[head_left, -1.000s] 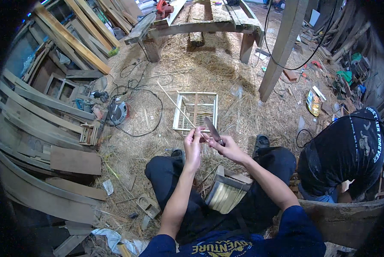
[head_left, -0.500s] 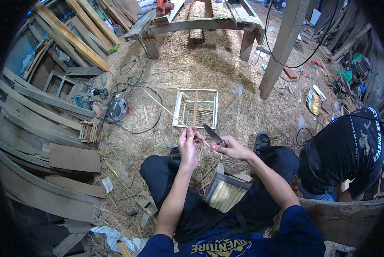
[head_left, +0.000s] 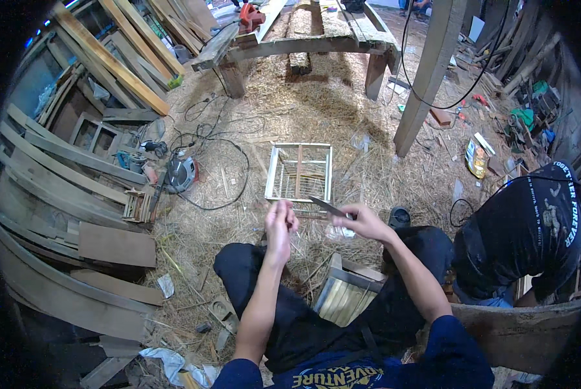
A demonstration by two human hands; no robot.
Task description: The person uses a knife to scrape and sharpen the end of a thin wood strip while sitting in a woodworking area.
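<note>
A knife (head_left: pixel 328 207) jutted from the right hand (head_left: pixel 366 223) into the gap beside the left hand (head_left: pixel 279 228).
The right gripped its handle, blade slanting forward and leftward; the left was curled, but whether it pinched anything could not be told. Just beyond sat a wooden frame (head_left: pixel 299 170), with shavings-strewn floor (head_left: pixel 284 113) running from its far edge to the workbench (head_left: pixel 303 45).
</note>
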